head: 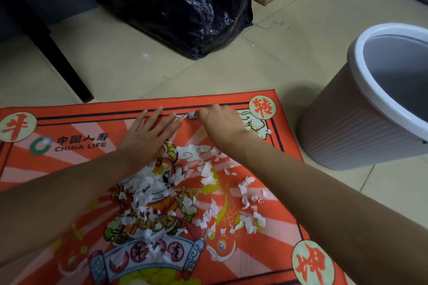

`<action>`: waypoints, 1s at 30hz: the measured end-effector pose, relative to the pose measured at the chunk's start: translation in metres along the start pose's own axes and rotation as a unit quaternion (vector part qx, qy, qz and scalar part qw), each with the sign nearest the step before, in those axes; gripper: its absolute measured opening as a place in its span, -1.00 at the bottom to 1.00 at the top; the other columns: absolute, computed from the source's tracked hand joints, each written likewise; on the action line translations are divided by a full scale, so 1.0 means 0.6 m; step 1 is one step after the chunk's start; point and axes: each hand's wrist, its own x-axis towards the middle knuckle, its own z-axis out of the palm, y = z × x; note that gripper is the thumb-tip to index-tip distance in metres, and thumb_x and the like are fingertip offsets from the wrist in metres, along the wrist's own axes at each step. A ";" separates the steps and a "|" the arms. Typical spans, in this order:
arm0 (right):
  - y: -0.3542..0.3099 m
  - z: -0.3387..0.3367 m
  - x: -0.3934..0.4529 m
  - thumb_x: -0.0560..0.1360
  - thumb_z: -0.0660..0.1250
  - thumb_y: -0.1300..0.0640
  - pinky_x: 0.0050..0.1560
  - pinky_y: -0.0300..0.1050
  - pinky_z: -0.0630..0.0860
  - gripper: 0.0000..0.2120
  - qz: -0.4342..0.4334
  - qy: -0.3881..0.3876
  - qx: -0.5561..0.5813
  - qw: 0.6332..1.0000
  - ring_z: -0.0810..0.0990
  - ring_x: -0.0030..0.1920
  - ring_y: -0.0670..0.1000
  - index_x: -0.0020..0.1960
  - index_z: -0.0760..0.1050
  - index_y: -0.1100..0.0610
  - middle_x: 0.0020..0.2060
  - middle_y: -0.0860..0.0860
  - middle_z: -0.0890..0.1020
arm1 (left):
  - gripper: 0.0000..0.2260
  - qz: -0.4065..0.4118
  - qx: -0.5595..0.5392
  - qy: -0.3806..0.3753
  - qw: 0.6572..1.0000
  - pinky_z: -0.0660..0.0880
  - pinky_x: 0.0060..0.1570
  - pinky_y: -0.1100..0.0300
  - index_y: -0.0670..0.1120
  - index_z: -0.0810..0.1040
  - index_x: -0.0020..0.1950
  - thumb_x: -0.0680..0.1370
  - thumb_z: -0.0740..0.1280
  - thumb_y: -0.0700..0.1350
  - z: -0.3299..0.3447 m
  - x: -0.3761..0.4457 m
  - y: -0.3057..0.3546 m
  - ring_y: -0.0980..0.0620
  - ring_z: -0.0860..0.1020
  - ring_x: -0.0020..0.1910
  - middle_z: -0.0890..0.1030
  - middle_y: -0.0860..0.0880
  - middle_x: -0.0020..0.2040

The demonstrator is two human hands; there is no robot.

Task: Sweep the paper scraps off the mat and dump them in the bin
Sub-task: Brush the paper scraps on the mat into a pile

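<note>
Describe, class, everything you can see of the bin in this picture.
The bin is a round tub, plastic by its look, with ribbed grey walls and a broad white rim. It stands upright on the tiled floor, right of the mat and apart from it. The inside that shows is bare grey; the frame cuts its right side. Neither hand touches it.

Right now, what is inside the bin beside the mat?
The bin shows only bare grey inner wall below its white rim; no paper scraps are visible in it. Its bottom is cut off by the frame edge, so that part cannot be checked.
</note>
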 end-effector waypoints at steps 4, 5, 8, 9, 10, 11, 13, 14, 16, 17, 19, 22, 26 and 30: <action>-0.031 0.030 -0.017 0.56 0.19 0.32 0.12 -0.05 0.46 -0.53 -0.037 -0.024 0.002 0.999 0.48 0.24 0.16 0.45 0.28 0.10 0.25 0.14 0.45 | -0.11 -0.027 0.002 -0.029 0.999 -0.22 0.49 -0.17 -0.06 -0.47 0.52 0.54 0.04 0.37 -0.003 -0.010 0.008 -0.21 -0.33 0.54 -0.33 -0.07 0.58; -0.039 0.030 -0.021 0.56 0.20 0.33 0.12 -0.05 0.47 -0.54 -0.042 -0.020 0.003 0.999 0.48 0.24 0.16 0.44 0.29 0.12 0.25 0.15 0.45 | -0.11 -0.034 0.003 -0.037 0.999 -0.21 0.49 -0.17 -0.07 -0.47 0.52 0.54 0.04 0.37 -0.006 -0.016 0.008 -0.21 -0.32 0.54 -0.32 -0.07 0.58; -0.066 0.022 -0.033 0.56 0.20 0.33 0.11 -0.05 0.47 -0.56 -0.054 -0.013 0.010 0.998 0.48 0.24 0.16 0.42 0.29 0.16 0.25 0.16 0.45 | -0.10 -0.043 -0.006 -0.045 0.998 -0.18 0.50 -0.18 -0.07 -0.44 0.53 0.55 0.09 0.35 -0.002 -0.032 0.007 -0.21 -0.29 0.55 -0.29 -0.07 0.59; -0.077 0.020 -0.038 0.57 0.21 0.32 0.12 -0.05 0.47 -0.56 -0.062 -0.013 0.010 0.998 0.48 0.25 0.16 0.43 0.29 0.16 0.26 0.16 0.44 | -0.09 -0.044 -0.017 -0.035 0.998 -0.16 0.50 -0.18 -0.06 -0.41 0.54 0.54 0.13 0.34 -0.002 -0.037 0.007 -0.21 -0.26 0.56 -0.25 -0.07 0.60; -0.087 0.020 -0.045 0.57 0.23 0.30 0.13 -0.05 0.47 -0.57 -0.074 -0.015 0.007 0.997 0.47 0.25 0.16 0.42 0.29 0.17 0.27 0.16 0.44 | -0.08 -0.046 -0.028 -0.023 0.998 -0.14 0.50 -0.18 -0.05 -0.38 0.55 0.53 0.18 0.32 -0.001 -0.043 0.007 -0.21 -0.23 0.57 -0.21 -0.06 0.61; -0.096 0.021 -0.051 0.57 0.23 0.29 0.14 -0.06 0.47 -0.58 -0.085 -0.018 0.006 0.996 0.47 0.26 0.15 0.41 0.30 0.17 0.28 0.15 0.44 | -0.08 -0.049 -0.035 -0.016 0.998 -0.13 0.50 -0.18 -0.05 -0.35 0.56 0.53 0.21 0.31 -0.001 -0.048 0.007 -0.20 -0.21 0.57 -0.19 -0.06 0.61; -0.111 0.024 -0.064 0.58 0.23 0.27 0.13 -0.06 0.47 -0.62 -0.102 -0.023 0.011 0.994 0.48 0.25 0.15 0.38 0.32 0.17 0.28 0.15 0.44 | -0.09 -0.051 -0.034 -0.024 0.998 -0.14 0.50 -0.18 -0.04 -0.32 0.57 0.52 0.19 0.32 -0.002 -0.058 0.009 -0.20 -0.22 0.57 -0.20 -0.06 0.61; -0.116 0.024 -0.070 0.58 0.22 0.28 0.12 -0.06 0.47 -0.63 -0.106 -0.026 0.013 0.994 0.48 0.25 0.15 0.37 0.33 0.17 0.27 0.15 0.45 | -0.10 -0.050 -0.028 -0.033 0.998 -0.14 0.50 -0.18 -0.04 -0.33 0.57 0.53 0.16 0.34 -0.003 -0.061 0.010 -0.20 -0.23 0.57 -0.23 -0.05 0.60; -0.122 0.021 -0.080 0.58 0.20 0.30 0.09 -0.06 0.48 -0.65 -0.106 -0.028 0.014 0.994 0.50 0.24 0.15 0.36 0.34 0.17 0.25 0.14 0.46 | -0.12 -0.050 -0.026 -0.042 0.998 -0.14 0.51 -0.17 -0.04 -0.35 0.57 0.54 0.11 0.34 -0.004 -0.067 0.009 -0.19 -0.24 0.57 -0.26 -0.05 0.60; -0.122 0.019 -0.084 0.58 0.20 0.30 0.08 -0.06 0.48 -0.65 -0.102 -0.028 0.016 0.994 0.50 0.23 0.15 0.36 0.34 0.17 0.24 0.14 0.46 | -0.13 -0.053 -0.035 -0.035 0.997 -0.15 0.50 -0.16 -0.04 -0.36 0.56 0.54 0.10 0.34 -0.002 -0.068 0.006 -0.19 -0.24 0.57 -0.24 -0.05 0.60; -0.115 0.013 -0.086 0.57 0.22 0.30 0.08 -0.06 0.46 -0.62 -0.088 -0.029 0.022 0.995 0.48 0.23 0.15 0.37 0.33 0.16 0.23 0.14 0.45 | -0.16 -0.057 -0.052 -0.018 0.997 -0.18 0.50 -0.16 -0.04 -0.37 0.56 0.56 0.07 0.33 0.002 -0.066 -0.001 -0.18 -0.26 0.56 -0.22 -0.05 0.61; -0.091 0.002 -0.076 0.56 0.23 0.32 0.06 -0.08 0.47 -0.56 -0.055 -0.009 0.033 0.998 0.48 0.21 0.14 0.41 0.30 0.14 0.21 0.14 0.46 | -0.18 -0.053 -0.048 -0.004 0.997 -0.22 0.49 -0.16 -0.04 -0.39 0.55 0.57 0.04 0.32 0.010 -0.055 -0.009 -0.17 -0.30 0.54 -0.24 -0.04 0.60; -0.046 -0.009 -0.047 0.57 0.20 0.31 0.06 -0.05 0.46 -0.55 -0.005 0.013 0.034 0.999 0.49 0.21 0.17 0.43 0.31 0.11 0.22 0.16 0.46 | -0.22 -0.036 -0.063 0.022 0.997 -0.42 0.40 -0.10 -0.01 -0.33 0.57 0.58 0.09 0.26 0.020 -0.039 -0.012 -0.18 -0.30 0.54 -0.24 -0.05 0.59; -0.005 -0.021 -0.009 0.55 0.23 0.29 0.08 -0.02 0.46 -0.56 0.041 0.028 0.030 0.998 0.50 0.21 0.21 0.41 0.35 0.11 0.23 0.18 0.46 | -0.19 -0.023 -0.074 0.026 0.997 -0.34 0.43 -0.12 -0.04 -0.20 0.60 0.55 0.18 0.24 0.026 -0.030 -0.014 -0.21 -0.20 0.57 -0.10 -0.08 0.62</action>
